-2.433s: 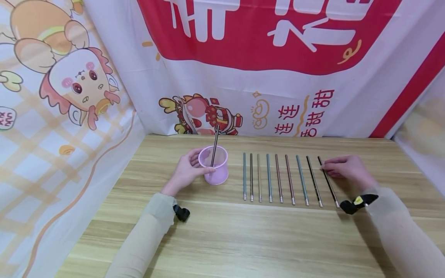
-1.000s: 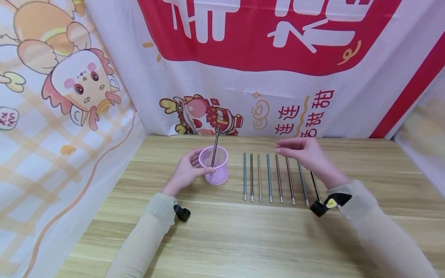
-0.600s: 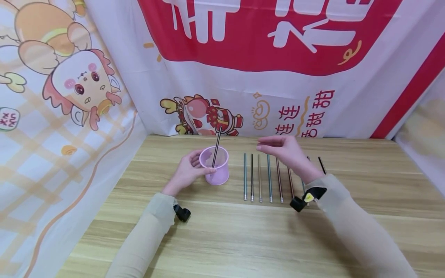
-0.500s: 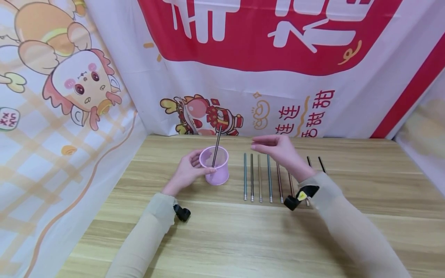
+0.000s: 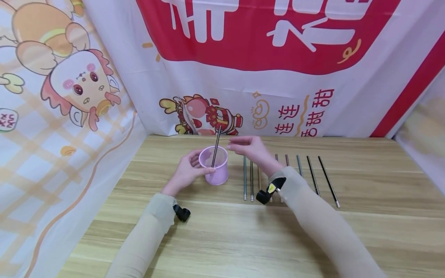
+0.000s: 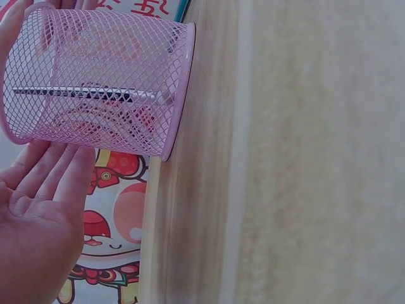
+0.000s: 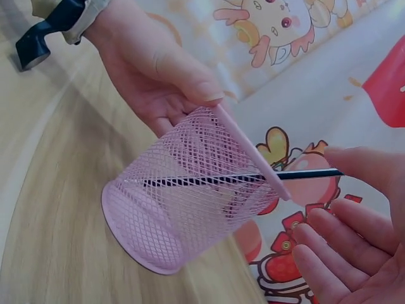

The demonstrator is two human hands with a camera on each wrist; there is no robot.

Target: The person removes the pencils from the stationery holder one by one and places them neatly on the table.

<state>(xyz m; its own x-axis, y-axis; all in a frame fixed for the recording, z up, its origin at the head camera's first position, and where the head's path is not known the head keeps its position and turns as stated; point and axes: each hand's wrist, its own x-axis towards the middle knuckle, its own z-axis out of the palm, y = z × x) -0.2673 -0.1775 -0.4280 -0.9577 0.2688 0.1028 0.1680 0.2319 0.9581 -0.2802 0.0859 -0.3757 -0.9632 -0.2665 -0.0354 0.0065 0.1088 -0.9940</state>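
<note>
My left hand (image 5: 187,172) holds a pink mesh pencil cup (image 5: 219,177) upright on the table, thumb at the rim and fingers round its far side. One dark striped pencil (image 5: 216,148) leans in the cup and sticks out above the rim. Just right of that pencil hovers my right hand (image 5: 255,151); its fingers look relaxed and hold nothing. In the right wrist view, the right thumb (image 7: 364,166) lies close to the pencil's upper end; whether they touch, I cannot tell. A row of several pencils, including a blue one (image 5: 245,179), lies partly under my right arm.
A black pencil (image 5: 328,181) ends the row at the right. The wood-grain table (image 5: 222,239) runs back to a printed cloth (image 5: 250,85), with another patterned cloth (image 5: 69,154) along the left. Black cameras are strapped at both wrists.
My right hand has left the rightmost black pencil on the table and moved left across the row to the cup. The left hand and the cup have stayed in place.
</note>
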